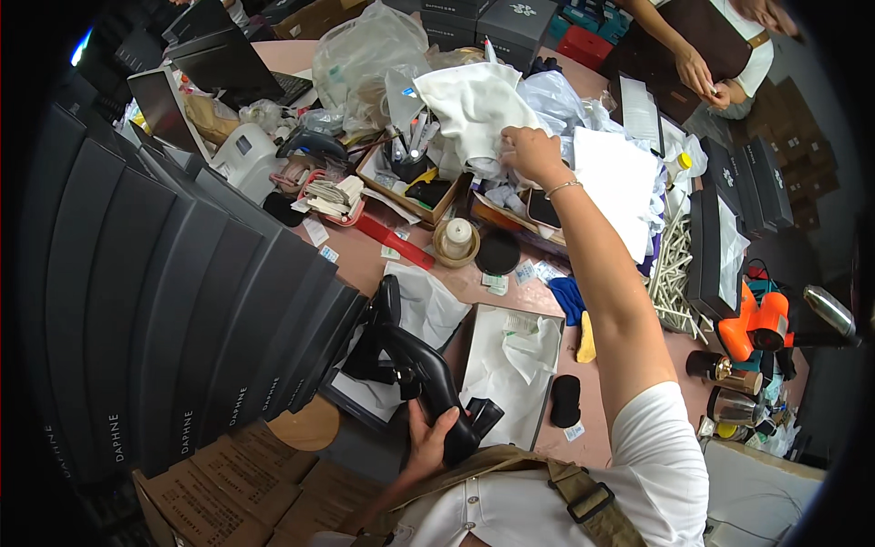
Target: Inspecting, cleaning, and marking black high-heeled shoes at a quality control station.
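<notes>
Table (pixel 597 410): pink, crowded, dark boxes (pixel 164 264) stacked along its left.
Left hand (pixel 430 442): closed round a black heeled shoe (pixel 433 378), low by the person's body (pixel 483 501), beside an open box (pixel 533 406).
Right hand (pixel 536 155): stretched out to a white cloth (pixel 478 105); from where I stand, I can't tell whether it grips.
</notes>
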`<state>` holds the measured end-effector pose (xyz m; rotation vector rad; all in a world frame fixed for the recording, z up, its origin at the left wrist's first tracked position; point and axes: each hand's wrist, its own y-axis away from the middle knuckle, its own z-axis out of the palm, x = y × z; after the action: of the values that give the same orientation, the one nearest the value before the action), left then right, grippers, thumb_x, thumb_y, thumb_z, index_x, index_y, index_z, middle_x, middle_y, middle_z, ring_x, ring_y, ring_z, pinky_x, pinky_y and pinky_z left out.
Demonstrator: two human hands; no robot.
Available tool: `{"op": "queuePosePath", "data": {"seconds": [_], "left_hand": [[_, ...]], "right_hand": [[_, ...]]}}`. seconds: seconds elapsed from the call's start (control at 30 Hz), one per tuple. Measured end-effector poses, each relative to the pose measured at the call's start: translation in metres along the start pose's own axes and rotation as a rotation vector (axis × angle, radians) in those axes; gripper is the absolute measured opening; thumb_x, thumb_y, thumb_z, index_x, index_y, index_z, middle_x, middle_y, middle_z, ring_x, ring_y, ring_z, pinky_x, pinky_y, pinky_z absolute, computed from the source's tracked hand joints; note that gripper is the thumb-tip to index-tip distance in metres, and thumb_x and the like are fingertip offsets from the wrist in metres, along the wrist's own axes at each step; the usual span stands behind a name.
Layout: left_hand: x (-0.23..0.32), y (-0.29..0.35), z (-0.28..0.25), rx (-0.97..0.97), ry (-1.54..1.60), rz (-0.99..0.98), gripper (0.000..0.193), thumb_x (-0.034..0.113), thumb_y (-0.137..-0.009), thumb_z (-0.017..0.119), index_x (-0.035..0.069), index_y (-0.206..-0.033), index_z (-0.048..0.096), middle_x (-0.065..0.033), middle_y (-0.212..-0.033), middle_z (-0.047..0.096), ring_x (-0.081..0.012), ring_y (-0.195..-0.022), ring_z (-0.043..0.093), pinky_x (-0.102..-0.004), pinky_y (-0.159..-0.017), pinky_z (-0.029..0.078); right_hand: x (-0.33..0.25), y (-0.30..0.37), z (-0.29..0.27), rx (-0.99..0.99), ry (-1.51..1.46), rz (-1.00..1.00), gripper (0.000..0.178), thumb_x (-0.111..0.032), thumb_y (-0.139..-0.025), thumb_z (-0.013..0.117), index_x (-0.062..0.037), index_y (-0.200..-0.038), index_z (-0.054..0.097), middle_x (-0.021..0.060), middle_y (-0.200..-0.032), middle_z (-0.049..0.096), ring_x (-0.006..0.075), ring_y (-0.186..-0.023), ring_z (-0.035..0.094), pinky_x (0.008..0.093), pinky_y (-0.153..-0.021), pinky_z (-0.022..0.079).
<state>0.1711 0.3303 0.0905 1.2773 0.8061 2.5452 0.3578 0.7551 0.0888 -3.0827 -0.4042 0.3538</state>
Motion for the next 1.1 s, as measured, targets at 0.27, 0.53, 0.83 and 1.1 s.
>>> {"op": "queuePosePath", "data": {"seconds": [0.27,0.53,0.83,1.1], "left_hand": [[0.014,0.004,0.005,-0.101,-0.058,0.018,0.053,0.015,-0.088,0.061,0.007,-0.132,0.033,-0.0105,-0.102,0.056,-0.0178,-0.087,0.063,-0.0317,-0.074,0.054],[0.005,0.017,-0.016,-0.280,-0.073,-0.280,0.049,0.031,-0.087,0.061,0.006,-0.125,0.043,-0.0106,-0.099,0.057,-0.0179,-0.084,0.062,-0.0299,-0.070,0.054],[-0.005,0.049,-0.006,-0.235,-0.246,-0.351,0.047,0.031,-0.088,0.059,0.007,-0.126,0.043,-0.0083,-0.098,0.057,-0.0151,-0.085,0.061,-0.0284,-0.069,0.055],[-0.011,0.058,0.003,-0.235,-0.282,-0.358,0.045,0.029,-0.089,0.060,0.008,-0.125,0.043,-0.0083,-0.098,0.056,-0.0152,-0.085,0.061,-0.0299,-0.070,0.056]], "right_hand": [[-0.014,0.135,-0.066,0.102,-1.396,-0.032,0.015,-0.009,-0.094,0.054,-0.0011,-0.106,0.057,-0.0005,-0.095,0.063,0.0059,-0.081,0.055,0.0215,-0.075,0.045],[-0.023,0.350,-0.028,0.068,-2.284,0.292,0.017,-0.011,-0.091,0.058,-0.0079,-0.108,0.057,0.0066,-0.096,0.063,0.0187,-0.086,0.062,0.0302,-0.077,0.053],[0.061,0.516,0.112,0.756,-2.177,0.968,0.028,-0.011,-0.094,0.046,-0.0011,-0.118,0.056,0.0124,-0.117,0.061,0.0259,-0.111,0.057,0.0416,-0.101,0.044],[0.088,0.571,0.108,0.574,-0.501,0.900,0.029,-0.008,-0.086,0.056,0.0006,-0.113,0.059,0.0132,-0.108,0.062,0.0253,-0.099,0.060,0.0340,-0.089,0.048]]}}
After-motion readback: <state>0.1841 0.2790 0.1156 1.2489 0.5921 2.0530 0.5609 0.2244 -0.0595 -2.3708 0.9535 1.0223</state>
